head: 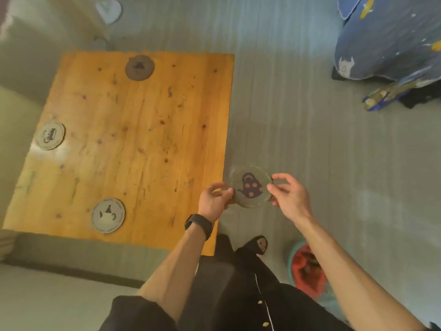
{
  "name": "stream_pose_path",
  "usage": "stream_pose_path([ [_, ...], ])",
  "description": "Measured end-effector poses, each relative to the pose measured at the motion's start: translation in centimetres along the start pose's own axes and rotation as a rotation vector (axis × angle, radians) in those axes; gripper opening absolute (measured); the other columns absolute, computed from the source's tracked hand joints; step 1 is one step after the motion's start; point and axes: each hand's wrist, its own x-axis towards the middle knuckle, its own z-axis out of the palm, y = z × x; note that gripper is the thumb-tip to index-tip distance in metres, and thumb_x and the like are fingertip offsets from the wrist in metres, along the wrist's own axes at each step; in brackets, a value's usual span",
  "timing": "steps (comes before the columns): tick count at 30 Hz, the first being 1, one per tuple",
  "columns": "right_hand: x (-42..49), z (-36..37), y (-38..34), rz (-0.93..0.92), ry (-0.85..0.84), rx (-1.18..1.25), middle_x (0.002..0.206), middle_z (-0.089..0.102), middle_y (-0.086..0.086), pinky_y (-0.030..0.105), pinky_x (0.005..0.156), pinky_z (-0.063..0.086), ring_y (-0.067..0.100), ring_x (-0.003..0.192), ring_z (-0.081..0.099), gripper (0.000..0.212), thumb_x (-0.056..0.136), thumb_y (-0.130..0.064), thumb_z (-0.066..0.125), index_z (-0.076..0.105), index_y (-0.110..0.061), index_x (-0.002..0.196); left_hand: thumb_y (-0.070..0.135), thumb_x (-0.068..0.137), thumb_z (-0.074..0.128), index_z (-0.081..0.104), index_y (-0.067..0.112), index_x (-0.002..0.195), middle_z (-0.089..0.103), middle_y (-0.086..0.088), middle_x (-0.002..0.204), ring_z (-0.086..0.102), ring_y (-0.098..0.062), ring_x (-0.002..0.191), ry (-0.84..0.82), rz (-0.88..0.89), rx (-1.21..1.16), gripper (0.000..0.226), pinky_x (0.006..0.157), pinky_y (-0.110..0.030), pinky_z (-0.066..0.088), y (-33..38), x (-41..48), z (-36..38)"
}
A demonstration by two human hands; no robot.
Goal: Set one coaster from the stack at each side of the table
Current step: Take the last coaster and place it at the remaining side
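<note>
A square wooden table (143, 130) fills the left of the view. Three round coasters lie on it: a dark one (139, 67) at the far edge, a pale one (49, 135) at the left edge, and a pale one (108, 215) at the near edge. I hold a round coaster with a purple teapot picture (250, 186) in the air just beyond the table's right edge. My left hand (214, 199) pinches its left rim and my right hand (288, 194) pinches its right rim. Whether more coasters lie under it, I cannot tell.
Grey floor runs along the table's right side. A blue patterned quilt (391, 37) hangs at the top right, with dark items on the floor below it. A red and teal basket (307, 268) stands on the floor by my feet. My black slipper (259, 244) is near the table corner.
</note>
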Motion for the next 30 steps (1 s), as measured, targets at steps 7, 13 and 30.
stream_pose_path([
  [7,7.8,2.5,-7.9,-0.175,-0.270,-0.318,0.082,0.077,-0.010,0.031,0.066,0.063,0.006,0.066,0.074,0.017,0.090,-0.025,0.074,0.064,-0.038,0.096,0.028,0.088,0.070,0.069,0.008,0.108,0.074,-0.009,0.083,0.069,-0.014,0.068,0.329,-0.040,-0.145,0.028,0.069,-0.030,0.055,2.9,2.0,-1.3],
  [13,15.1,6.4,-13.8,-0.284,-0.424,-0.585,0.082,0.077,-0.010,0.044,0.082,0.061,0.016,0.081,0.075,0.013,0.081,-0.041,0.076,0.065,-0.035,0.084,0.040,0.083,0.074,0.075,0.018,0.095,0.073,-0.003,0.080,0.067,-0.018,0.075,0.488,-0.100,-0.240,0.025,0.073,-0.034,0.056,4.9,5.1,-2.6],
  [30,27.8,17.0,-20.0,-0.430,-0.869,-1.127,0.082,0.076,-0.007,0.029,0.070,0.047,0.014,0.086,0.071,0.019,0.090,-0.040,0.068,0.077,-0.024,0.093,0.032,0.084,0.074,0.077,0.019,0.098,0.070,0.003,0.095,0.059,-0.015,0.091,0.960,-0.486,-0.725,0.020,0.081,-0.025,0.044,8.2,12.9,0.8],
])
